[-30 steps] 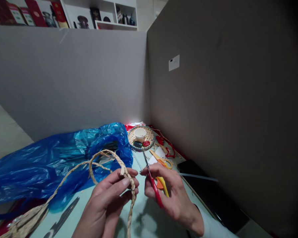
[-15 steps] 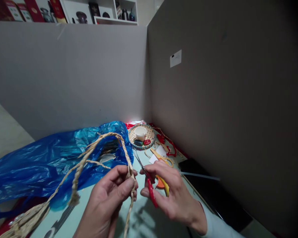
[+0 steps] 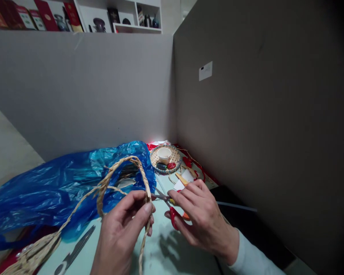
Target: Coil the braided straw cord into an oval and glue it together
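Observation:
My left hand (image 3: 129, 225) pinches a braided straw cord (image 3: 112, 170) between thumb and fingers. The cord arches up above the hand, and a thinner twisted end hangs below it. In my right hand (image 3: 199, 215) are small scissors with red handles (image 3: 174, 217). Their blades are spread, and one reaches the cord just above my left thumb; whether the cord lies between the blades is hard to make out. A flat bundle of straw (image 3: 36, 250) lies at the lower left, with a thin twisted strand running up from it.
A blue plastic bag (image 3: 46, 191) covers the table's left side. Farther back, a woven tray (image 3: 179, 154) carries a white cup (image 3: 164, 155). Orange-yellow scissors (image 3: 182, 178) lie behind my right hand. A dark tool (image 3: 76, 250) rests front left. Grey partitions (image 3: 103, 91) enclose the table.
The red scissors have opened and come left against the cord. The cord's loose thick end has swung behind my left hand. The view has shifted slightly.

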`<move>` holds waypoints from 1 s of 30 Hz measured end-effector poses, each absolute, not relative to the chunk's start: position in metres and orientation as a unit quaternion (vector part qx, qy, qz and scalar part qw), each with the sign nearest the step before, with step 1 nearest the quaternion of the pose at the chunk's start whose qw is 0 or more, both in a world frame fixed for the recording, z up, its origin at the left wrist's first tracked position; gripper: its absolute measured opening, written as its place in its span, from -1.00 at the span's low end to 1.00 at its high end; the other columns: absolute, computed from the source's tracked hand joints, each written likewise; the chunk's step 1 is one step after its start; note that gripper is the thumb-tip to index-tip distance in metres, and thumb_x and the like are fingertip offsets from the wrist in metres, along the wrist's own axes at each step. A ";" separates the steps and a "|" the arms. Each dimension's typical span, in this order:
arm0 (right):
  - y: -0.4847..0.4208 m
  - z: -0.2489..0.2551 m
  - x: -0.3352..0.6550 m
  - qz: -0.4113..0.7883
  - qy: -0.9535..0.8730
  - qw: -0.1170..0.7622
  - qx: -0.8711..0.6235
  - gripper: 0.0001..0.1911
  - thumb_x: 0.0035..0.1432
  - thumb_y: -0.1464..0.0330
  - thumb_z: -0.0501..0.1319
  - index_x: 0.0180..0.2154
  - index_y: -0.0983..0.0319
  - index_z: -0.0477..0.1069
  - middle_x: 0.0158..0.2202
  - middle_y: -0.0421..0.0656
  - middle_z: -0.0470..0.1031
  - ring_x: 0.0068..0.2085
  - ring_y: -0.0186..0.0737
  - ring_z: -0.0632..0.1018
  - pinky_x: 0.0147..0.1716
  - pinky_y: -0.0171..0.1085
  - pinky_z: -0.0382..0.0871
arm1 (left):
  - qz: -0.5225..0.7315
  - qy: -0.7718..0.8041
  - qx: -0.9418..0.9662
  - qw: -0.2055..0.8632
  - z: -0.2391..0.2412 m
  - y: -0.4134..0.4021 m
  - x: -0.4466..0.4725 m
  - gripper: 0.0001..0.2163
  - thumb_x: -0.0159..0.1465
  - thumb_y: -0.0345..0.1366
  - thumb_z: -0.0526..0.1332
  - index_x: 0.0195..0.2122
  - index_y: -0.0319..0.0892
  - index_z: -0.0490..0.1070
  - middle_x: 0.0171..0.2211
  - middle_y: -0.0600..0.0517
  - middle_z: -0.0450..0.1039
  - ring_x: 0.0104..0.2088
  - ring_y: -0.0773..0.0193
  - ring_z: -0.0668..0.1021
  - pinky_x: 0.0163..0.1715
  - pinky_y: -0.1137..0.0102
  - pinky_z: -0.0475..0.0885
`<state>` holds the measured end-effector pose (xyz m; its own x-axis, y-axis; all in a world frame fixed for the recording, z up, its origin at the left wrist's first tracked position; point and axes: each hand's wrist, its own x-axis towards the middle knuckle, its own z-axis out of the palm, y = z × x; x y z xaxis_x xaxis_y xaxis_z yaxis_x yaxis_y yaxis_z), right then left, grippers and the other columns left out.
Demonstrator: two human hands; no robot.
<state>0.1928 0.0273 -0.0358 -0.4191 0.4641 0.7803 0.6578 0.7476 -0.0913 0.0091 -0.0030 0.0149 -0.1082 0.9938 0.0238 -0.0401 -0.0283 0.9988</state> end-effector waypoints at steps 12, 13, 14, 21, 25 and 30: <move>0.024 -0.039 0.187 -0.161 -0.817 0.437 -0.339 -0.72 0.22 0.45 0.16 -0.09 0.47 0.48 -0.44 -0.07 0.47 -0.37 -0.11 0.35 -0.28 -0.11 0.16 | 0.501 0.528 0.510 0.458 0.007 -0.007 0.022 -0.77 0.11 -0.06 0.41 -0.36 -0.10 0.53 -0.51 0.16 0.45 -0.50 0.34 0.46 -0.48 0.53 0.40; 0.024 -0.039 0.187 -0.166 -0.817 0.437 -0.337 -0.73 0.22 0.45 0.16 -0.09 0.47 0.48 -0.44 -0.08 0.47 -0.37 -0.11 0.34 -0.28 -0.11 0.16 | 0.499 0.527 0.513 0.458 0.008 -0.007 0.021 -0.77 0.11 -0.07 0.40 -0.36 -0.10 0.52 -0.51 0.15 0.45 -0.50 0.33 0.45 -0.48 0.53 0.40; 0.024 -0.040 0.187 -0.172 -0.817 0.436 -0.335 -0.73 0.23 0.45 0.16 -0.09 0.47 0.48 -0.45 -0.08 0.47 -0.38 -0.12 0.34 -0.29 -0.11 0.15 | 0.497 0.527 0.516 0.457 0.008 -0.007 0.021 -0.77 0.11 -0.07 0.40 -0.37 -0.10 0.52 -0.51 0.15 0.45 -0.51 0.33 0.45 -0.48 0.52 0.40; 0.024 -0.041 0.185 -0.203 -0.814 0.434 -0.328 -0.78 0.30 0.49 0.12 -0.12 0.46 0.48 -0.48 -0.10 0.48 -0.42 -0.14 0.31 -0.37 -0.14 0.06 | 0.484 0.537 0.544 0.426 0.006 -0.003 0.017 -0.78 0.11 -0.07 0.38 -0.42 -0.09 0.50 -0.57 0.17 0.42 -0.53 0.34 0.43 -0.50 0.53 0.38; 0.025 -0.043 0.185 -0.202 -0.815 0.437 -0.322 -0.79 0.32 0.51 0.10 -0.12 0.47 0.48 -0.48 -0.09 0.49 -0.44 -0.17 0.30 -0.38 -0.15 0.04 | 0.484 0.525 0.543 0.443 0.006 -0.001 0.015 -0.79 0.13 -0.08 0.37 -0.38 -0.10 0.52 -0.53 0.16 0.42 -0.51 0.35 0.43 -0.49 0.54 0.37; 0.027 -0.046 0.187 -0.194 -0.819 0.437 -0.318 -0.78 0.34 0.51 0.08 -0.11 0.46 0.48 -0.48 -0.10 0.48 -0.44 -0.18 0.29 -0.38 -0.16 0.04 | 0.494 0.507 0.532 0.464 0.003 0.001 0.014 -0.79 0.11 -0.11 0.39 -0.40 -0.13 0.51 -0.51 0.14 0.41 -0.51 0.35 0.42 -0.50 0.52 0.37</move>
<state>0.1868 0.0275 -0.0465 -0.4160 0.3512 0.8388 0.6902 0.7225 0.0399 0.0142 0.0013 0.0031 -0.0026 0.9985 0.0543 0.0811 -0.0539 0.9952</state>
